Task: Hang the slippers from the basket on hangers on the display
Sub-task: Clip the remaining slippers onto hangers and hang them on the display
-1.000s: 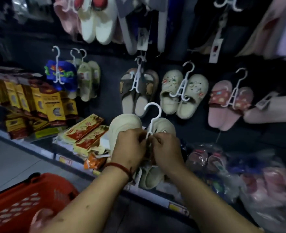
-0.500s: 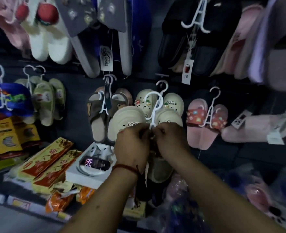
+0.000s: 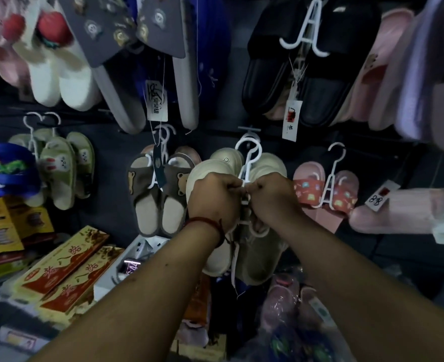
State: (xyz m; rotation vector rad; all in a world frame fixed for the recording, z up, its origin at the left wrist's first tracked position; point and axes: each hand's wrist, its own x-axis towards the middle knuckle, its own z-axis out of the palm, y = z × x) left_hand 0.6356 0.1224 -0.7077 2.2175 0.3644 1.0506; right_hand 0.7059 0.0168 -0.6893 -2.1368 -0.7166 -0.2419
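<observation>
Pinch of left hand (image 3: 213, 197), right hand (image 3: 273, 198) on slipper hanger (image 3: 245, 169) — tags (image 3: 291, 118) blurred

A shop: tagged slippers (image 3: 304, 82) hang on a display wall above boxed goods (image 3: 66, 270).

slippers (image 3: 258, 257): cream pair hanging toes up, behind the left grip (image 3: 215, 199) and right grip (image 3: 273, 197).
hanger (image 3: 246, 169): white, standing upright between both grips, hook rising just above them.

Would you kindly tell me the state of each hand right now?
Left hand: closed, pinching the white hanger carrying the cream slippers.
Right hand: closed, pinching the white hanger too.
</observation>
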